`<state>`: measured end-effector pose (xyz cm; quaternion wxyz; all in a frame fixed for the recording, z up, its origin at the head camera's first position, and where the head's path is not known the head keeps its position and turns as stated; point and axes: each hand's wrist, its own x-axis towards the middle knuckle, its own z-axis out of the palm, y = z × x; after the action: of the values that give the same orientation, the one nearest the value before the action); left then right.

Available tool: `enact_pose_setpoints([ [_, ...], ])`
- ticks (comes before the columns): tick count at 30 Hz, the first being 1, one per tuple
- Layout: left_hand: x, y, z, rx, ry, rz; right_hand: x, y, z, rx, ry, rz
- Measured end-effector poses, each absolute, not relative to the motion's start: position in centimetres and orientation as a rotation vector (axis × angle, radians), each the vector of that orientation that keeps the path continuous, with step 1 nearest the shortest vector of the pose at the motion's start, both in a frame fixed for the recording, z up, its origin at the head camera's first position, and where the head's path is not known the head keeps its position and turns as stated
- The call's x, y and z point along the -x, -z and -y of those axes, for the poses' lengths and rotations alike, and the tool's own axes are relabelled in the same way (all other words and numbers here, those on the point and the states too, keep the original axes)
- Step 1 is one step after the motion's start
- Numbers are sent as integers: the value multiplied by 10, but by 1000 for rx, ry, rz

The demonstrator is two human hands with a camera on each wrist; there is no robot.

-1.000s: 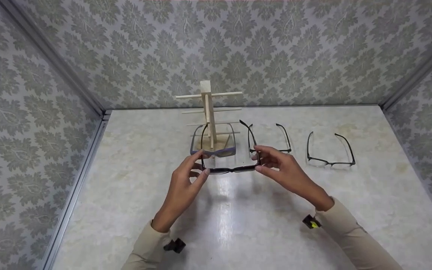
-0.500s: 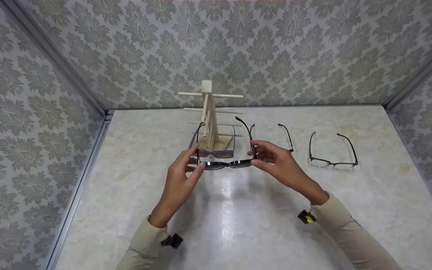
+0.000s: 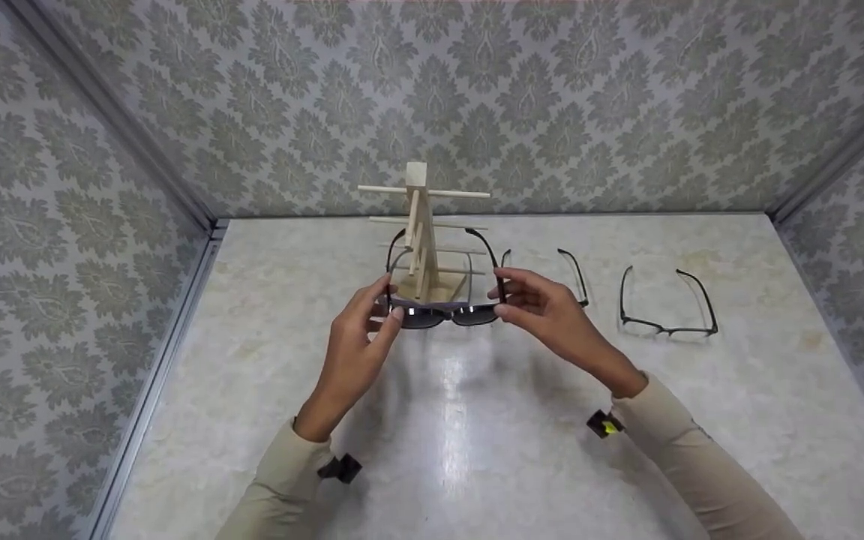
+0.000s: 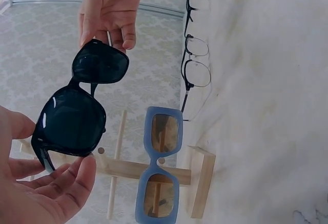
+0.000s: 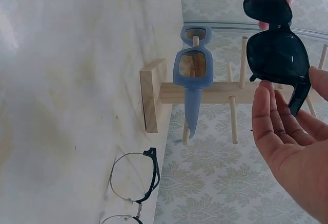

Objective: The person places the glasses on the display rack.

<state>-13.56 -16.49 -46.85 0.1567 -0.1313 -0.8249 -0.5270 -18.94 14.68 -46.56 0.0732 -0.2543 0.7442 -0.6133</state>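
Black sunglasses (image 3: 421,318) with dark lenses are held in the air by both hands, temples unfolded and pointing toward a wooden glasses stand (image 3: 418,217). My left hand (image 3: 353,345) pinches the left hinge corner between thumb and fingers. At the opposite corner, my right hand (image 3: 552,319) pinches the frame the same way. In the wrist views the dark lenses (image 4: 72,124) face the cameras. Blue-framed sunglasses (image 5: 192,75) with brown lenses hang on the stand's lowest peg; in the head view the black pair mostly covers them.
Right of the stand, clear glasses (image 3: 573,274) lie on the table, partly behind my right hand. Farther right lies another pair of dark-rimmed glasses (image 3: 668,328). Bare pegs (image 3: 458,194) stick out from the stand's upper post. Patterned walls enclose the table's back and sides.
Both hands have moved the black sunglasses forward and slightly left, closer to the stand. The lenses have tilted to show more of their dark faces, and the temples now reach around the post.
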Motion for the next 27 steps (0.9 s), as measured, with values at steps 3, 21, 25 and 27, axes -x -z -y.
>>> enact_pose_setpoints([
  [3, 140, 467, 166, 366, 1504, 2375, 192, 465, -145, 760, 1855, -2229],
  [21, 164, 465, 172, 328, 1559, 2415, 211, 461, -134, 662, 1902, -2213],
  [25, 169, 467, 174, 318, 1578, 2398, 216, 462, -130, 665, 1900, -2230],
  [27, 172, 469, 174, 302, 1579, 2402, 218, 463, -129, 668, 1896, -2236],
])
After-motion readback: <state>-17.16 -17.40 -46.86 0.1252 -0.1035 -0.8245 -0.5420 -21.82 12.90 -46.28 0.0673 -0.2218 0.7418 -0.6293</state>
